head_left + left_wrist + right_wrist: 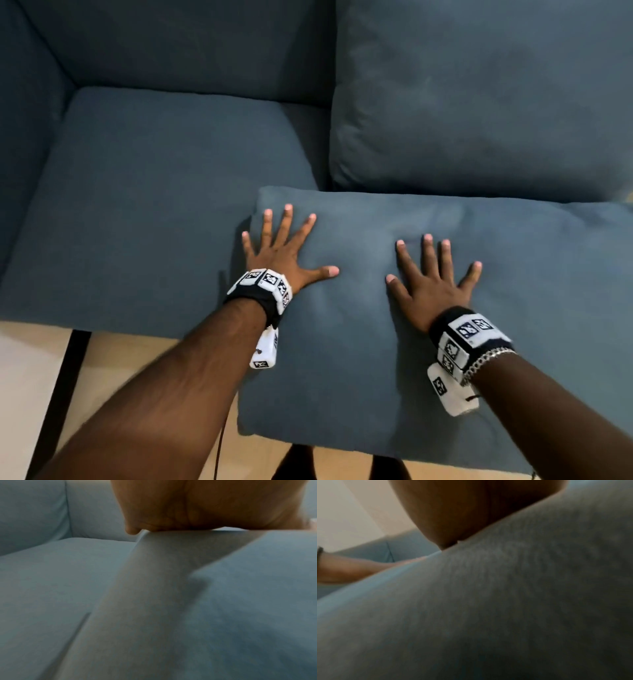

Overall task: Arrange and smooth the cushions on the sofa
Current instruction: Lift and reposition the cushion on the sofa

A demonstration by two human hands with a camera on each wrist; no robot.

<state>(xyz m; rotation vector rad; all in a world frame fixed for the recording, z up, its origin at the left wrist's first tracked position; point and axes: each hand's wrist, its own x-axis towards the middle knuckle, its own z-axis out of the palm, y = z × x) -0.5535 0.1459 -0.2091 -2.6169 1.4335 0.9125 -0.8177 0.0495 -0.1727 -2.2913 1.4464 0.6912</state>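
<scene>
A large blue cushion (359, 342) lies flat on the right seat of the blue sofa (154, 212), its near edge hanging over the sofa's front. My left hand (284, 250) presses flat on the cushion's far left corner with fingers spread. My right hand (435, 274) lies flat on the cushion's middle, fingers spread too. A second blue cushion (479, 102) stands upright against the backrest behind it. In the left wrist view my palm (205, 504) bears down on the cushion (223, 601). The right wrist view shows my palm (471, 507) on blurred cushion fabric (505, 601).
The left seat cushion (164, 205) of the sofa is bare, bounded by the armrest (24, 120) at the far left. Pale floor (30, 370) and a dark sofa leg (65, 394) show below the front edge.
</scene>
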